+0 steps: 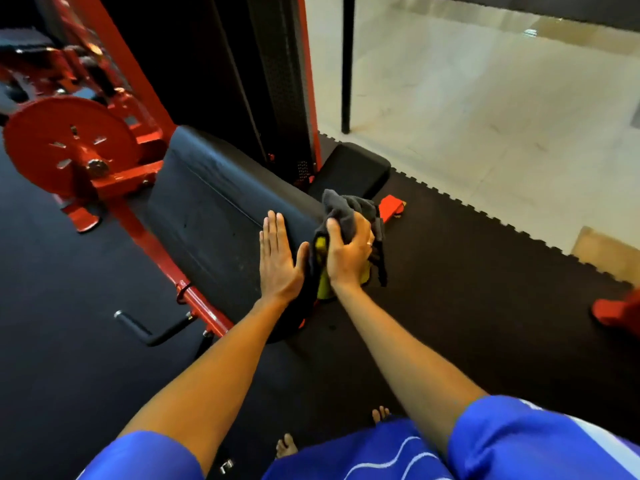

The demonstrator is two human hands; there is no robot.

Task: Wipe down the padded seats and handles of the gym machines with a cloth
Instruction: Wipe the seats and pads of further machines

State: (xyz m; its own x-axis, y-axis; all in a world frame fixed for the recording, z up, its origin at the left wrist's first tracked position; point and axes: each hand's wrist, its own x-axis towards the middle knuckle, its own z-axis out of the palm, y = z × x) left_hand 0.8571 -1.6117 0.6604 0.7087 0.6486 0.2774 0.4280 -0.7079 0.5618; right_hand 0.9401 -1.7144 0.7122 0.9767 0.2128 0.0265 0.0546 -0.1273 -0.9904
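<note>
Wiping bench [214, 209] right edge: right grip [348, 251] pinching bunched cloth [346, 206], left grip [277, 258] flat, spread; handle [149, 327] probably not yet wiped.

Both arms stretch forward side by side. The left hand [277, 258] is flat, its fingers straight and together. The right hand [348, 252] curls its fingers round a bunched cloth [343, 206].

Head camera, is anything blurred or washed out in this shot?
Head view: the pale floor at upper right is washed out with glare; the red plate at upper left looks soft and smeared; the pad and cloth are fairly sharp; wide-angle stretch lengthens the forearms.
</note>
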